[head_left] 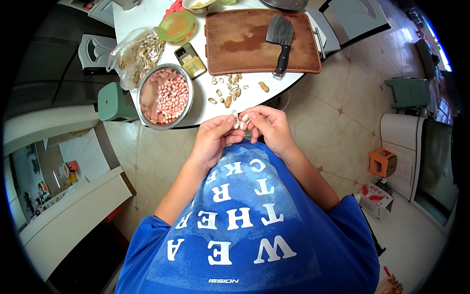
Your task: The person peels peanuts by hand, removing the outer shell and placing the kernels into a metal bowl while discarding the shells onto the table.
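Just past the table's near edge, my left hand (pixel 216 134) pinches one half of a split peanut shell (pixel 235 119) between thumb and fingers. Close against it, my right hand (pixel 270 126) grips the other half, in which pale pink kernels (pixel 244 121) show. Beyond the hands, broken shells and a few whole peanuts (pixel 229 90) lie scattered on the white table. One whole peanut (pixel 263 87) rests apart, to the right. On the left stands a steel bowl (pixel 191 99) holding many shelled pink peanuts (pixel 172 97).
A clear plastic bag of unshelled peanuts (pixel 141 51) sits behind the bowl, near a phone (pixel 190 60) and a green-lidded container (pixel 176 25). A cleaver (pixel 281 36) lies on the wooden cutting board (pixel 235 62). Green stool (pixel 115 103) and chair (pixel 352 22) flank the white table (pixel 198 110).
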A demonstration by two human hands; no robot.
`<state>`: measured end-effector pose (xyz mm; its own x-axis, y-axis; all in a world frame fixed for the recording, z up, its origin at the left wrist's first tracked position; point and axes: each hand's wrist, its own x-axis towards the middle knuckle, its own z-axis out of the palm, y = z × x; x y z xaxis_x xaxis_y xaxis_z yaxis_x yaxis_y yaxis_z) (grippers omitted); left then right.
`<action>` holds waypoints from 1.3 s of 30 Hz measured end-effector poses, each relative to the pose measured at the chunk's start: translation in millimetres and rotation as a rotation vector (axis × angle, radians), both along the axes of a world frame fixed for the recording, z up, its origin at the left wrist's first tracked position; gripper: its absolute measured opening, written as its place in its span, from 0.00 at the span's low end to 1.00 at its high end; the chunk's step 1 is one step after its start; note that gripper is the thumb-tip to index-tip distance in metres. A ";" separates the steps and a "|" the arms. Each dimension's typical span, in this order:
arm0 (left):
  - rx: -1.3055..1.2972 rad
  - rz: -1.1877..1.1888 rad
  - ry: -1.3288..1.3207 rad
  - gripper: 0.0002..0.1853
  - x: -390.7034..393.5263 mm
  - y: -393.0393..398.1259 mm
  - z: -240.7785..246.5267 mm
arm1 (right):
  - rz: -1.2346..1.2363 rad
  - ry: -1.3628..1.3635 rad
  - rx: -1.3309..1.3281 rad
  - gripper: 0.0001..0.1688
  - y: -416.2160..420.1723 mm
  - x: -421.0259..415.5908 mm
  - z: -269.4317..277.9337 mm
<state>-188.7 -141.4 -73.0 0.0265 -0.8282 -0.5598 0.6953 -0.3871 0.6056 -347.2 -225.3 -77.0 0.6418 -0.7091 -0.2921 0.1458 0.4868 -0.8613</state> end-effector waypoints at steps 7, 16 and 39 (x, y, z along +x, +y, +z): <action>-0.019 0.040 0.028 0.12 3.6 -6.0 -0.4 | -0.051 -0.051 0.020 0.13 1.4 6.6 -3.3; 0.252 0.260 -0.090 0.17 38.3 -47.0 -80.0 | -0.094 -0.040 0.046 0.15 -7.2 12.0 -10.3; -0.111 -0.011 -0.696 0.07 26.5 -14.4 -13.5 | 0.083 0.157 -0.054 0.09 -12.3 34.3 -23.4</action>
<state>-162.2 -155.9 -86.4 0.3391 -0.8818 -0.3279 0.1283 -0.3020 0.9446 -312.9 -237.6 -100.4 0.6482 -0.6727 -0.3567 -0.0318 0.4442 -0.8954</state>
